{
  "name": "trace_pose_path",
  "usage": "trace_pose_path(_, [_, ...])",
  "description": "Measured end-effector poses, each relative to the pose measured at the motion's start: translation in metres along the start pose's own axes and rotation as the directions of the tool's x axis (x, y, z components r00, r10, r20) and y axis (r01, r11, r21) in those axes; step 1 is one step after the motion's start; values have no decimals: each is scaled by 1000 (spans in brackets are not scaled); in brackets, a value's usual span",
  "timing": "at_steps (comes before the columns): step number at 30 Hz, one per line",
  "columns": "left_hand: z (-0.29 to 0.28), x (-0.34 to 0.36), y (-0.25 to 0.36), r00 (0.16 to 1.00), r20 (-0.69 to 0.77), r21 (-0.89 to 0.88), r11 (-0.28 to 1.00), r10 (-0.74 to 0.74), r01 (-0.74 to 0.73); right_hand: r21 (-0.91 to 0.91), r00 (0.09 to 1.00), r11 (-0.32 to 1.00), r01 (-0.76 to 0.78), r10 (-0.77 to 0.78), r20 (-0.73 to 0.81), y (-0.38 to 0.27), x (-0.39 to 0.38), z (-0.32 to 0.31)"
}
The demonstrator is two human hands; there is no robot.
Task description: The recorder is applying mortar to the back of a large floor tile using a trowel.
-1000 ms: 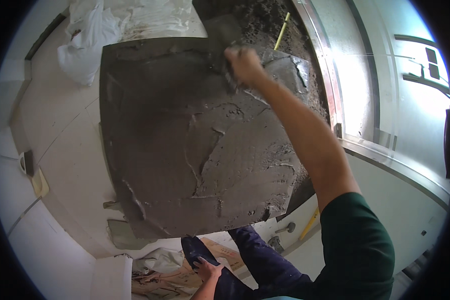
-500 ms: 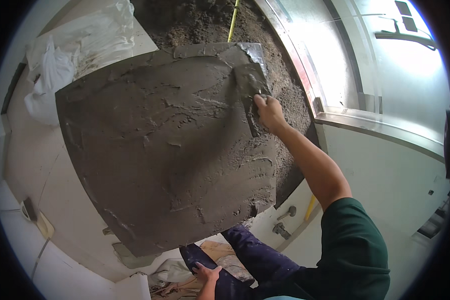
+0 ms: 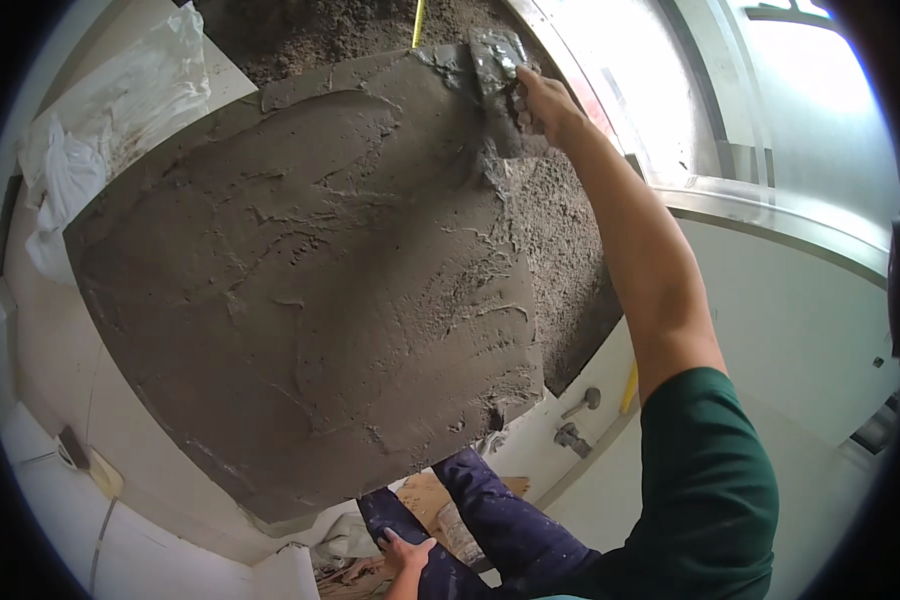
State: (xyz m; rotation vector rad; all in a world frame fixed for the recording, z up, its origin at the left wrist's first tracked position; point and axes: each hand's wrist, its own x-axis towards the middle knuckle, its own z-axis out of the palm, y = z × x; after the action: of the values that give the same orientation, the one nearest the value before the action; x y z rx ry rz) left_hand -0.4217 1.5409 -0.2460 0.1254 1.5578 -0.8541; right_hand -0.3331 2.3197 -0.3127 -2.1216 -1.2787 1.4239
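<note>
In the head view, a big flat slab [image 3: 310,300] fills most of the picture. It is covered all over with wet grey mortar [image 3: 370,230]. The mortar looks thick and lumpy, with ridges, swirls and rough smears. The slab has straight edges and a rounded lower corner.

The right hand [image 3: 540,100] is at the top right corner of the slab. Its fingers [image 3: 522,108] are curled tight around a trowel [image 3: 500,70]. The trowel is a flat metal blade, smeared with the same grey mortar, and it rests on the slab's top edge.

Above the slab lies a heap of dark, crumbly sand [image 3: 310,35]. A thin yellow stick [image 3: 419,22] pokes up there. Left of the slab sits a crumpled white plastic bag [image 3: 80,150].

Below the slab, the left hand [image 3: 405,552] rests on a knee in dark blue trousers [image 3: 510,530], fingers spread and holding nothing.
</note>
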Motion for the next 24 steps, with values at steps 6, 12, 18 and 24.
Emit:
trace_pose_path(6, [-4,-1,-4,997,-20,-15,997,80,-80,176,994,978,-109,112,-10,59,-40,18])
trace_pose_path(12, [16,12,-43,968,-92,-109,964,234,-244,148,988,977,155,-156,-4,86,-72,11])
trace_pose_path(18, [53,29,-54,967,-107,-130,961,230,-243,-283,966,929,238,-255,-25,48,-58,75])
trace_pose_path(24, [74,37,-65,974,-110,-199,956,198,-216,-479,921,796,370,-384,73,19,-97,200])
